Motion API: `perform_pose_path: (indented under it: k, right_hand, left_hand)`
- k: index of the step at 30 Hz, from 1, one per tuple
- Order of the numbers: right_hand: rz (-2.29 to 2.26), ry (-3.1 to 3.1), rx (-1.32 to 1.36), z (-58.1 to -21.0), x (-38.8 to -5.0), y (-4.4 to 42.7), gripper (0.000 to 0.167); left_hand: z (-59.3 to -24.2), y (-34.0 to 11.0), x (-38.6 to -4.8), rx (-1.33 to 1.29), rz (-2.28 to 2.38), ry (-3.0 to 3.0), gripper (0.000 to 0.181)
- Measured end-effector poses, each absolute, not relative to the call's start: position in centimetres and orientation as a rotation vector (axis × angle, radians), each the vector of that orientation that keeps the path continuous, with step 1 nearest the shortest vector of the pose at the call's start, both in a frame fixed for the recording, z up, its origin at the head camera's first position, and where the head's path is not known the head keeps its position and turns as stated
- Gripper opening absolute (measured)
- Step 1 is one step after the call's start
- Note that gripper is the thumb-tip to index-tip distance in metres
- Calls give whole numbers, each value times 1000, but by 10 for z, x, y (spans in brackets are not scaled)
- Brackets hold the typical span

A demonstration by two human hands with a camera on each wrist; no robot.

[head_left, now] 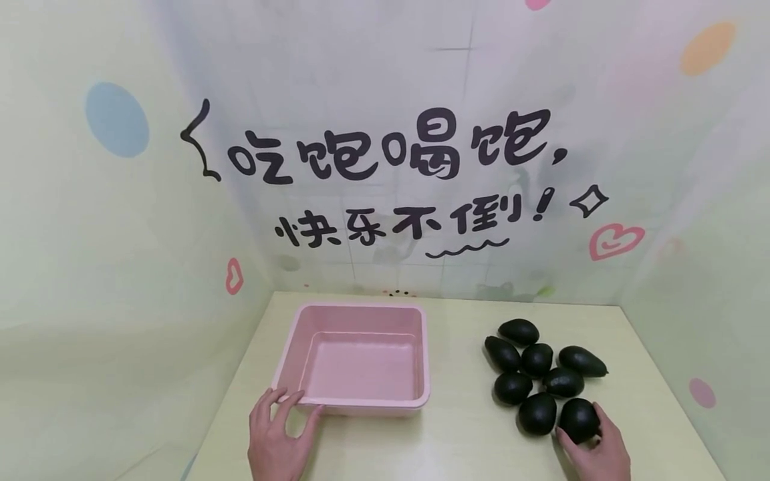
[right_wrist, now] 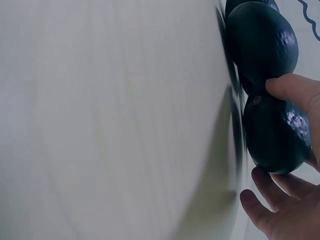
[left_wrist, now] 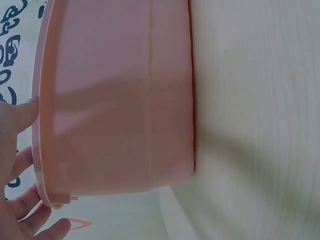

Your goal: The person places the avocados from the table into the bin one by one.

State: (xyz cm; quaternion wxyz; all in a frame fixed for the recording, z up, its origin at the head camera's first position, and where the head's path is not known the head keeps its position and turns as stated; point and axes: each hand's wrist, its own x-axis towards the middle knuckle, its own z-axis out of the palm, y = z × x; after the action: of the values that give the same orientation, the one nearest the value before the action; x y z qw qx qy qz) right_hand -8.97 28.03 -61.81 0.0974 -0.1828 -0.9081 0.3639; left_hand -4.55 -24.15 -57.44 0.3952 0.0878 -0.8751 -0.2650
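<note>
A pink rectangular bin (head_left: 361,403) stands on the table with nothing in it. My left hand (head_left: 279,434) is at its near left corner, thumb and fingers touching the rim; the left wrist view shows the hand (left_wrist: 20,175) with its thumb on the bin's rim (left_wrist: 42,125). At the right lies a group of several dark avocados (head_left: 537,361). My right hand (head_left: 598,451) holds the nearest right avocado (head_left: 579,421) between thumb and fingers. In the right wrist view the hand (right_wrist: 290,200) curves around this avocado (right_wrist: 277,135), beside another one (right_wrist: 262,45).
The pale wooden table (head_left: 457,427) reaches a back wall sheet (head_left: 373,87) with black lettering. Light patterned sheets (head_left: 710,321) also hang at both sides. Bare tabletop lies between the bin and the avocados.
</note>
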Motion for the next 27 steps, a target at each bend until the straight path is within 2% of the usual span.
perform_pose_path:
  k: [15,27]
  right_hand:
    - [1104,-2660,-625,-604,-96,280,98]
    - [1183,-2576,-521,-579,-97,266,95]
  left_hand:
    - [-576,-241,-46,214,-643,-2216,44]
    - [-576,-241,-47,229,-636,-2209,45]
